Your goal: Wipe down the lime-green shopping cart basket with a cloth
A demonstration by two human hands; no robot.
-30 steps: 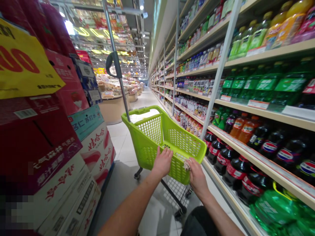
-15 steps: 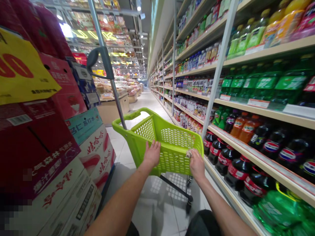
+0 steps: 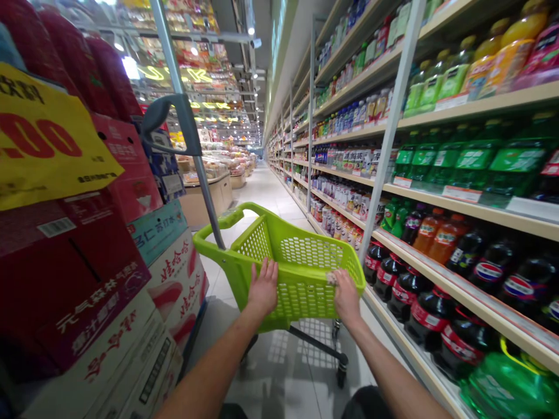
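A bright green plastic shopping cart (image 3: 305, 299) with perforated basket walls stands lengthwise across the aisle before me. My left hand (image 3: 263, 288) lies on the near top rim, fingers extended and resting against the basket's side. Toward the basket's right end, my right hand (image 3: 347, 295) has its fingers curled at the same rim. A small crumpled whitish cloth or tissue (image 3: 332, 279) shows at its fingertips, pressed to the rim; the rest of it is hidden by the hand. Nothing shows inside the visible part of the basket.
Stacked drink cartons (image 3: 87, 273) with a yellow price sign (image 3: 48, 139) rise close on the left. Shelves of soda bottles (image 3: 476, 157) line the right. A grey pole with a hook-shaped handle (image 3: 192, 125) stands at the cart's left end. A tiled aisle (image 3: 257, 186) runs ahead.
My right hand and the crumpled cloth have shifted slightly left along the rim. My left hand has also slid a little left on it. The view has tilted slightly upward.
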